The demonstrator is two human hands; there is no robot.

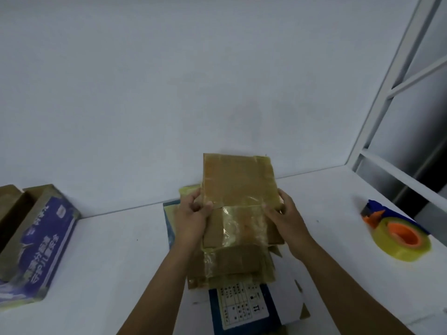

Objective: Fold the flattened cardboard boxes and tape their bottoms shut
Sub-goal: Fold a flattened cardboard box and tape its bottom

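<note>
A flattened brown cardboard box, shiny with old clear tape, is raised above the middle of the white table. My left hand grips its left edge and my right hand grips its right edge, thumbs on the front face. Beneath it lies a stack of other flattened boxes, with a blue and white printed one lowest and nearest me. A yellow roll of tape in a blue and orange dispenser lies on the table to the right.
An assembled blue printed box stands open-topped at the table's left edge, another brown box behind it. A white wall rises behind the table. A white metal frame stands at the right.
</note>
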